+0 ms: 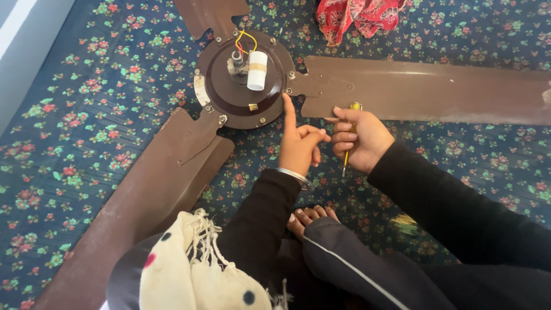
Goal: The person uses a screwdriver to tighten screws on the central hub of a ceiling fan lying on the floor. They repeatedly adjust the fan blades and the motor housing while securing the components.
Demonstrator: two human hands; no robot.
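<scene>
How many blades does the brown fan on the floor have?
3. One blade stretches right, above the right hand; one runs toward the lower left; one points up, cut off by the picture's top edge.

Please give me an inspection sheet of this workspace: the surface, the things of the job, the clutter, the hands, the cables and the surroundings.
Surface: dark blue floral cloth covers the floor.
Job's things: brown ceiling fan motor hub lies flat with three blades; right blade is the longest in view. A white capacitor sits on the hub.
Clutter: red patterned cloth at top; cream dotted scarf at bottom.
Hands: left hand points its index finger at the hub's rim; right hand grips a yellow-handled screwdriver.
Cables: yellow and red wires run on the hub beside the capacitor.
Surroundings: grey wall base at left.
</scene>
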